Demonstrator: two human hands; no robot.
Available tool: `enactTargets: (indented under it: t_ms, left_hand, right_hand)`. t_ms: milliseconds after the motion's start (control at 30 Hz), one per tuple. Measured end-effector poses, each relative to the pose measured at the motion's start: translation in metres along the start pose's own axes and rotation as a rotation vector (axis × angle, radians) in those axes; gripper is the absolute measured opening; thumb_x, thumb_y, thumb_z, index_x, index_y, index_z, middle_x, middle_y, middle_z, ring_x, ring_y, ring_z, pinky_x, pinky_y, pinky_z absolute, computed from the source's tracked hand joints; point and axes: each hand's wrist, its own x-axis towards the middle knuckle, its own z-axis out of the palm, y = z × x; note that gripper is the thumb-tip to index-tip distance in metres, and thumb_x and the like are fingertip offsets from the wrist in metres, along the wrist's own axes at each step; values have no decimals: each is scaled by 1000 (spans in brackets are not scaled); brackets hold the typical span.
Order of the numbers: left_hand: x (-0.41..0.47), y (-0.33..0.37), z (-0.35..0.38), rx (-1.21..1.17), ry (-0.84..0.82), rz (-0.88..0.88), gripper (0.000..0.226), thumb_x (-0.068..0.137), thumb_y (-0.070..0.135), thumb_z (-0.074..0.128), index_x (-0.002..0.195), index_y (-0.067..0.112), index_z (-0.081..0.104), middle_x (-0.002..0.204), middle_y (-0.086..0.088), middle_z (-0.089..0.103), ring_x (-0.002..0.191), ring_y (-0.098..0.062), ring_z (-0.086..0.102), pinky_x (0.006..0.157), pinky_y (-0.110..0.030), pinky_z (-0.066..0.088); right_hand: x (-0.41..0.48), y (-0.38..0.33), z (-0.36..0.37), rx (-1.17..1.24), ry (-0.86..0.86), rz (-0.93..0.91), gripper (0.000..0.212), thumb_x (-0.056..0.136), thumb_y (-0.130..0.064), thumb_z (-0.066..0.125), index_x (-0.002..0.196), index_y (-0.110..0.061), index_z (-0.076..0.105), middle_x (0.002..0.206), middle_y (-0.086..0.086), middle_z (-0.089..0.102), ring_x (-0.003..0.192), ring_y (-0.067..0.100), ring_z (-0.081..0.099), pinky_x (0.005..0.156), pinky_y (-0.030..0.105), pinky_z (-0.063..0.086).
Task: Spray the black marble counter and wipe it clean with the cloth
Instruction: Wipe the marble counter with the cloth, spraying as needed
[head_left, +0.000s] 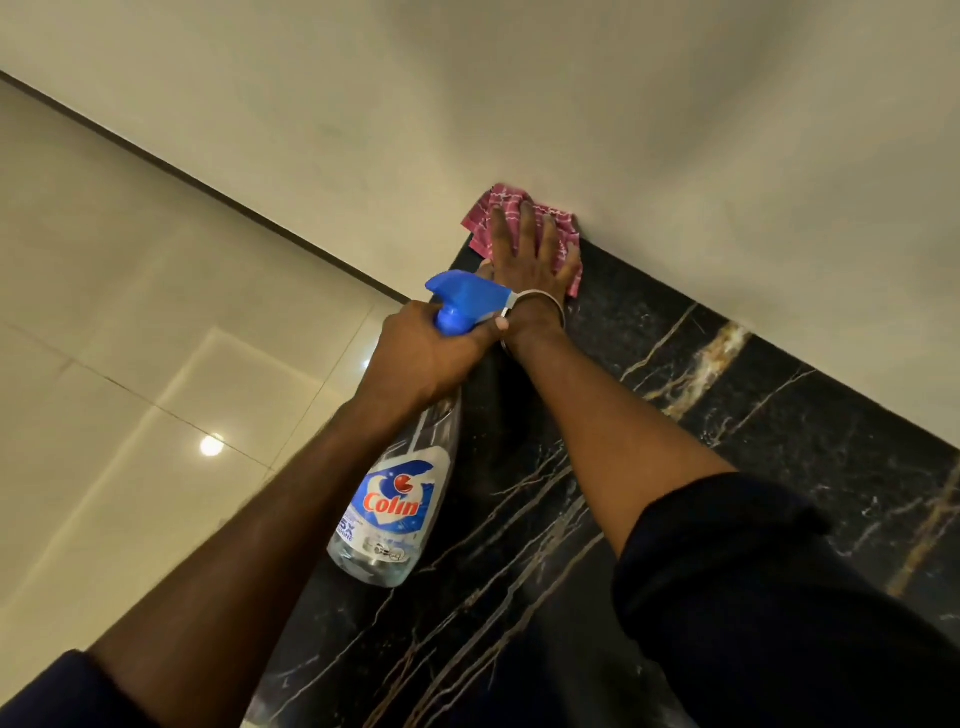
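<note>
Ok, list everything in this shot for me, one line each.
counter: one, black marble with gold and white veins, right of centre.
wall: one, cream, behind the counter.
floor: one, glossy beige tiles, left of the counter.
cloth: one, pink with white checks, far end of the counter against the wall.
spray bottle: one, clear with blue trigger head, over the counter's left edge.
bangle: one, silver, on the right wrist.
sleeves: two, dark, lower corners.
left hand: one, grips the spray bottle's neck.
right hand: one, flat on the cloth.
</note>
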Motion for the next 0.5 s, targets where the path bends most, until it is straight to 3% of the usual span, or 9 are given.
enactTargets:
  t_ms: [100, 233, 333, 500]
  left_hand:
    - [-8, -4, -10, 4, 41, -9, 45, 85, 52, 63, 98, 8, 63, 84, -9, 65, 67, -13, 58, 57, -17, 40]
    - [-23, -11, -24, 8, 105, -19, 40, 85, 51, 64, 91, 11, 61, 73, -1, 60, 62, -10, 55, 55, -16, 37]
    - [-38, -20, -29, -21, 113, -21, 39, 86, 49, 63, 93, 11, 66, 76, -1, 65, 66, -11, 59, 59, -18, 41]
    - [-73, -43, -30, 0, 160, -73, 31, 86, 49, 64, 75, 20, 59, 64, 5, 57, 58, -9, 54, 55, -19, 36]
  right_hand:
    - [3, -11, -2, -4, 25, -33, 69, 100, -39, 38, 157, -33, 0, 167, 3, -3, 153, 30, -2, 117, 61, 0]
    - [2, -12, -4, -13, 39, -82, 63, 102, -38, 31, 157, -34, 2, 167, 2, -3, 152, 30, -1, 116, 59, 1]
    - [-11, -7, -3, -7, 7, -134, 61, 103, -40, 28, 157, -34, 2, 167, 0, -5, 153, 29, -4, 117, 58, 0]
    - [-69, -22, 14, -8, -14, -225, 60, 103, -44, 26, 157, -34, 2, 167, -1, -5, 153, 26, -5, 117, 56, -2]
